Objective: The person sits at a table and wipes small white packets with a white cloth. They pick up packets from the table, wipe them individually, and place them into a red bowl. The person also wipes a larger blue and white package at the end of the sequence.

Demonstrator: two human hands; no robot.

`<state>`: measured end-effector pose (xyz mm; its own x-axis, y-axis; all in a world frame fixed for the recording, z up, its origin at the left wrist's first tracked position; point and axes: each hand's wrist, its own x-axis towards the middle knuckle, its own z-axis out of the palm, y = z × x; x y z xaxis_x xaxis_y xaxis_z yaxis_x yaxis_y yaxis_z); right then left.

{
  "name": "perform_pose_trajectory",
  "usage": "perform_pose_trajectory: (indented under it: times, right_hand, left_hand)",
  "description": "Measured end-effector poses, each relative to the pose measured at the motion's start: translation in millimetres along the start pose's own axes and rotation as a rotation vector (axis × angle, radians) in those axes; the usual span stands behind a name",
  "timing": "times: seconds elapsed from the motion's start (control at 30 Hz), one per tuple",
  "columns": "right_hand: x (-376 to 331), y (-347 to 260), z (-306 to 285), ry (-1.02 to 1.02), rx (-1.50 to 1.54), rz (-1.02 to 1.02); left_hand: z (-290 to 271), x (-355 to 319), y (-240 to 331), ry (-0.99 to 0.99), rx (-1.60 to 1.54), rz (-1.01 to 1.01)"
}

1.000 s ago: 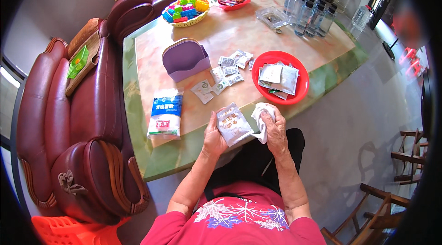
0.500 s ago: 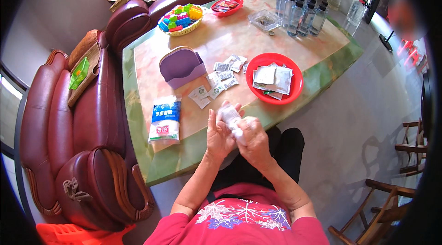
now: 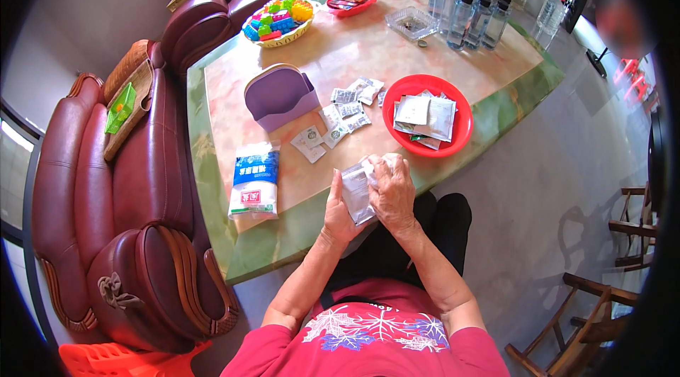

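Observation:
A flat silvery-white sachet (image 3: 356,194) lies between my hands above the table's near edge. My left hand (image 3: 337,215) supports its left side, thumb pointing up along it. My right hand (image 3: 394,196) has its fingers curled over the sachet's upper right part, hiding that portion. Just beyond is a red plastic bowl (image 3: 464,122) holding several packets, with a white square packet (image 3: 412,110) on top. Several small white sachets (image 3: 346,110) are scattered left of the bowl, beside a purple open-topped holder (image 3: 278,97). A blue-and-white bag (image 3: 253,180) rests farther left.
Several clear bottles with dark caps (image 3: 467,19) crowd the far right corner, near a clear glass ashtray (image 3: 411,23). A basket of toy blocks (image 3: 282,21) and a small red dish (image 3: 352,3) stand farther back. A maroon sofa (image 3: 159,157) borders the left.
The sachet, crumpled and blurred before, now shows a flat silvery face. My right hand has moved slightly away from me, to its upper part. My left hand stays beside it.

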<state>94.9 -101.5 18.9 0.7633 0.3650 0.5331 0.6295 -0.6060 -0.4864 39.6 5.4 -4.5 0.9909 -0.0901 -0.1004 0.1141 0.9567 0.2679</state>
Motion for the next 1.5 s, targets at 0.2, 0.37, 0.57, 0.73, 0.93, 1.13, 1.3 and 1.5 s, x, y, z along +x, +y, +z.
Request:
perform_pose_trajectory:
  times: [0.2, 0.37, 0.57, 0.73, 0.93, 1.13, 1.3, 1.5]
  right_hand:
    - [-0.9, -10.5, 7.9, -0.097, 0.011, -0.08]
    - [1.6, -16.5, 14.2, -0.132, 0.014, -0.215]
    - [14.2, 7.4, 15.6, -0.048, -0.142, -0.025]
    - [-6.5, -1.4, 7.5, -0.059, -0.152, -0.07]
    - [-29.5, -4.2, -13.8, -0.07, -0.24, -0.088]
    - [-45.9, -2.9, -30.7, -0.243, -0.044, -0.069]
    - [-12.2, 6.2, -34.5, -0.207, 0.15, 0.1]
    - [4.4, 12.4, -3.9, -0.082, -0.117, -0.102]
  left_hand:
    - [-7.8, 2.8, 3.9, -0.007, -0.029, -0.028]
    - [0.4, 5.0, 2.4, 0.035, 0.101, -0.013]
    - [-5.9, 2.4, -1.4, 0.184, 0.228, -0.05]
    - [-8.1, 4.5, -3.7, 0.083, -0.002, 0.037]
    - [2.0, 5.8, -6.6, 0.05, 0.072, 0.102]
    - [6.7, 4.2, -5.3, 0.051, 0.082, 0.087]
    - [13.2, 0.8, 0.8, 0.008, 0.164, 0.013]
    - [-13.5, -1.1, -1.1, 0.086, 0.079, -0.024]
